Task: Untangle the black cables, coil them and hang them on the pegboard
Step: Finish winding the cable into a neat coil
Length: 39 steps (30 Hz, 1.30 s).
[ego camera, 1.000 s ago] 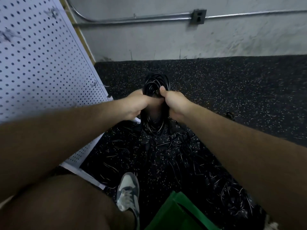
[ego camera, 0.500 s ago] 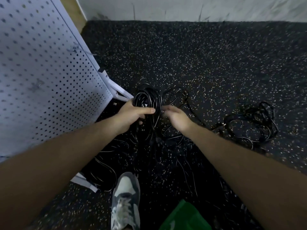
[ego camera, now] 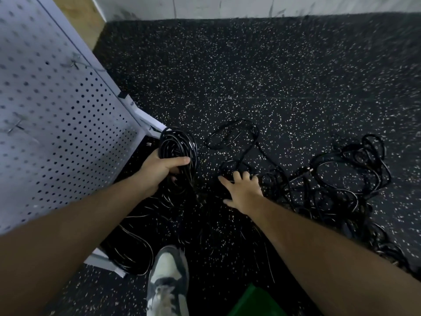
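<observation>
- On the speckled floor, right of centre: the tangled black cables lie in a loose heap, with one loop trailing out toward the middle.
- Centre left: my left hand grips the coiled cable — fingers curled round the bundle, thumb laid across its front. The coil stands roughly upright, just beside the lower corner of the pegboard.
- Centre: my right hand is spread palm down, fingers straight and splayed, above the near strands of the heap. It holds nothing; whether the fingertips touch a strand I cannot tell.
- Left: the pegboard, white and perforated, fills the edge of the view.
- Lower left: more black cable lies at the pegboard's base.
- Bottom: my shoe — and, beside it, the corner of a green object.
</observation>
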Available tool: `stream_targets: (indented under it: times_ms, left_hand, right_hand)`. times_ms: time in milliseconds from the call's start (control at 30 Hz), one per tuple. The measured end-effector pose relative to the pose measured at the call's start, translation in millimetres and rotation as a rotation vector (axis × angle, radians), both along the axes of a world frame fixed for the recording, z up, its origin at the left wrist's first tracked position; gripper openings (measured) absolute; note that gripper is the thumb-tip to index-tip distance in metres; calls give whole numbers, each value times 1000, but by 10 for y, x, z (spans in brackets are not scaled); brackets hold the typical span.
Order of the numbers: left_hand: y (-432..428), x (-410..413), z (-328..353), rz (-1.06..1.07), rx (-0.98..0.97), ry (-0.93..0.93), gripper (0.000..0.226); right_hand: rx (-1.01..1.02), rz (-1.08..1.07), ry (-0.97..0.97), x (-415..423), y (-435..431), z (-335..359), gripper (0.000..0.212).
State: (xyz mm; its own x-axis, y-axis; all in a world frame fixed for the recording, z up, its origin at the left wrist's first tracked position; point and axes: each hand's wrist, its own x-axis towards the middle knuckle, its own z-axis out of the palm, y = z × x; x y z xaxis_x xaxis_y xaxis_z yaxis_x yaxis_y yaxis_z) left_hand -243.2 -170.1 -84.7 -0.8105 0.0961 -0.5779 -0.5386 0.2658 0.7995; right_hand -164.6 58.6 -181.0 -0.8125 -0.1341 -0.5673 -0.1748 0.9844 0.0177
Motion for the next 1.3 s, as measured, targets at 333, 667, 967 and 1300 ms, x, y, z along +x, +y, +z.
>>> stream_targets:
  times_ms: [333,667,967,1300]
  left_hand:
    - [789,282,-147,-57,69,-65,46]
    - [1417,163,-738,-191,-96,-128,82]
    - [1464,-368,-791,-452,-632,35,99]
    - [1443,42,-545,-596,-897,410,106]
  right_hand:
    - [112,-702,-154,658,1021,250,92]
    - [101,-701,-96,1163,1383,294,91]
    - [138,-516,56,1115,1200,252,80]
    - [62,-547,145,1210,1121,533,70]
